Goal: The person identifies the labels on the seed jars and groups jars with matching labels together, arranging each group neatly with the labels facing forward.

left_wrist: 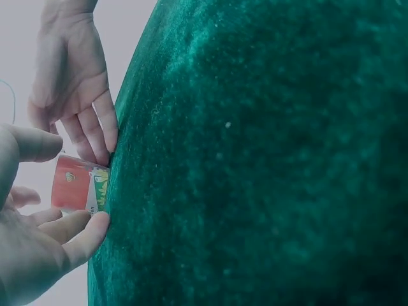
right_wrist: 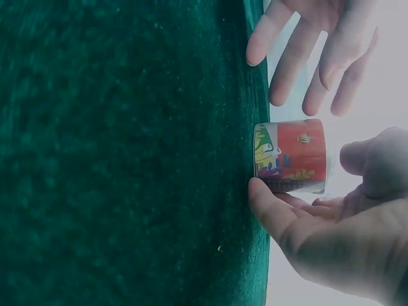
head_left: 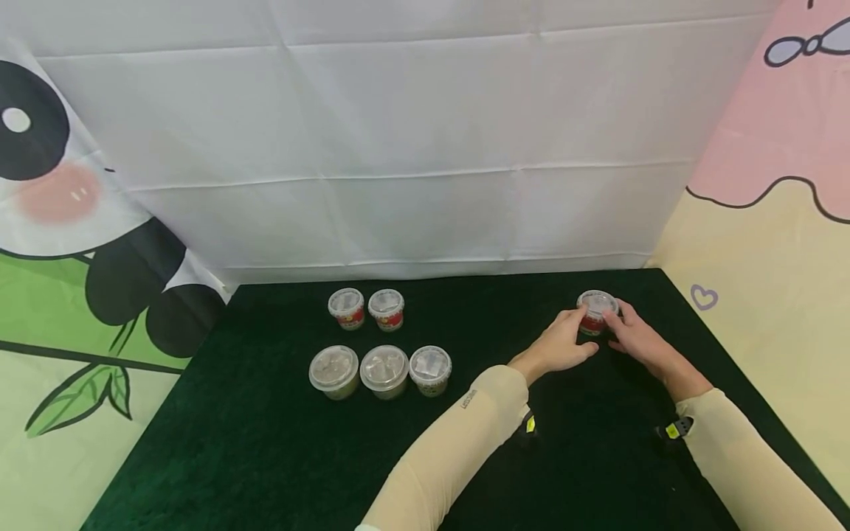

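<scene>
A small lidded cup (head_left: 593, 324) with a clear lid and a red label stands upright at the back right of the dark green table, between both hands. My left hand (head_left: 559, 343) is at its left, fingers fairly straight; its thumb lies near the lid. At the cup's other side is my right hand (head_left: 643, 342), with its fingers by the wall. In the right wrist view, the right fingertips touch or nearly touch the cup (right_wrist: 299, 153), while the thumb stays apart from the lid. The left wrist view shows relaxed left fingers (left_wrist: 86, 239) beside the red label (left_wrist: 71, 185).
Two similar red-labelled cups (head_left: 386, 310) stand at the back left of the green cloth (head_left: 252, 442). In front of them is a row of three wider lidded cups (head_left: 385, 369). A white curtain (head_left: 412, 147) hangs behind; printed cloths flank the table.
</scene>
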{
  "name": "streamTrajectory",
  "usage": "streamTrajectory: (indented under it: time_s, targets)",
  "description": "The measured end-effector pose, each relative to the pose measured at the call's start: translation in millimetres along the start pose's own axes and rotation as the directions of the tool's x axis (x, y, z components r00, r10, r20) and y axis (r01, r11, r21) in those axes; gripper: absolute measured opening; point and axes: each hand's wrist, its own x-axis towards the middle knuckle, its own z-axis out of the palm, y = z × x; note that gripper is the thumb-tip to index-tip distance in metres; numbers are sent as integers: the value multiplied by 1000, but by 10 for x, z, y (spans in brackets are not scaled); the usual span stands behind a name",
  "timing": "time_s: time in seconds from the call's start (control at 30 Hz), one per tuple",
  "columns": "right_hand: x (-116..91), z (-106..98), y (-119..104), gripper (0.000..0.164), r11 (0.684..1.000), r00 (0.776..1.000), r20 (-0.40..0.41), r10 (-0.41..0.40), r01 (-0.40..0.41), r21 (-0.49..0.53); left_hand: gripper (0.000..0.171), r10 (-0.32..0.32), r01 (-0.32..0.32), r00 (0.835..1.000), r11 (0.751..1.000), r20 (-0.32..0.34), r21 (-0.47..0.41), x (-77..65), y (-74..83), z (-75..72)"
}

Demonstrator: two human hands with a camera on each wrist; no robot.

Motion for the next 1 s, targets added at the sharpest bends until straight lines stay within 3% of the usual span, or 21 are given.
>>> streamTrajectory:
  time_s: [1.0]
  targets:
    - [-25, 20, -28, 74, 1000, 1000, 19, 2, -3, 28, 74, -28, 27, 999, 999, 39, 44, 12, 15, -68]
